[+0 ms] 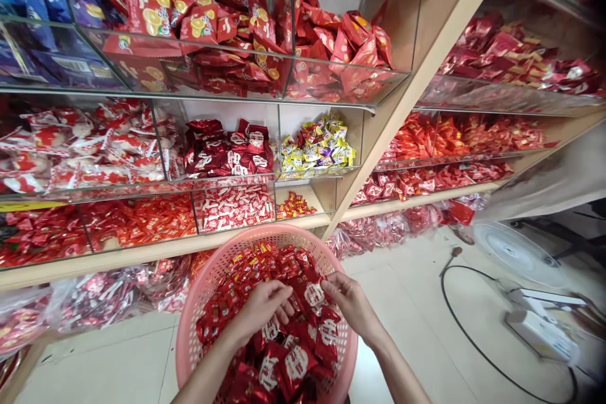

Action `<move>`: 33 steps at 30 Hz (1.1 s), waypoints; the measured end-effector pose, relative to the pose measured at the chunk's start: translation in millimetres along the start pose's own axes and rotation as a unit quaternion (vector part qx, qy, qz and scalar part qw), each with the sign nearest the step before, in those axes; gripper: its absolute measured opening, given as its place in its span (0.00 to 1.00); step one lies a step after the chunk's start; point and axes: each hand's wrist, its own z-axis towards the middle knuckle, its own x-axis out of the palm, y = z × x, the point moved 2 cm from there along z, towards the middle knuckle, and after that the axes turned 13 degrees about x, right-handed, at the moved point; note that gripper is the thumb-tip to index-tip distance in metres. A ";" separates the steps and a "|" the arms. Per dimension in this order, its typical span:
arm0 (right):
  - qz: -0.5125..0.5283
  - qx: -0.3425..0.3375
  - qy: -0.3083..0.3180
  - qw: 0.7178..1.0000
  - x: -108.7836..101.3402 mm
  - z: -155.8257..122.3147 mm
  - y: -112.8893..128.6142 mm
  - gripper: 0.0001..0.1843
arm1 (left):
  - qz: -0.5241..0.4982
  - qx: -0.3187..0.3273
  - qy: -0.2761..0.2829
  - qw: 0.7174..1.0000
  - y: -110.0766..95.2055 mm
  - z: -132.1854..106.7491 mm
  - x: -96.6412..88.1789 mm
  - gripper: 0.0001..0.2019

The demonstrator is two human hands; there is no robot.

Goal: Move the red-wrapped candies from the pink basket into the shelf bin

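A pink perforated basket sits low in front of me, heaped with small red sweets and larger dark red packets. My left hand is curled down into the heap, fingers closed on small red sweets. My right hand pinches the edge of a dark red packet with a white round label at the basket's right side. Both forearms reach in from the bottom edge.
Wooden shelves with clear acrylic bins hold red, yellow and blue snack packets. Bags of sweets lie on the floor under the shelf. A white fan, a black cable and a white box are on the tiled floor at right.
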 end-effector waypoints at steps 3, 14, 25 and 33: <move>-0.052 -0.005 -0.045 0.998 -12.3 0.2 -3.6 0.20 | 0.013 -0.009 -0.053 0.998 2.3 -3.5 -15.5 0.19; -0.216 0.026 0.042 0.975 0.3 -29.1 -12.6 0.15 | 0.043 -0.001 -0.008 0.999 12.9 -3.6 -6.6 0.18; -0.456 0.007 -0.022 0.890 7.4 -39.3 -15.7 0.08 | 0.056 0.001 -0.010 0.998 16.2 -5.0 -7.5 0.20; -0.614 0.056 -0.050 0.786 11.2 -30.2 -20.4 0.15 | 0.124 0.069 -0.025 0.990 -19.1 -1.8 -42.0 0.15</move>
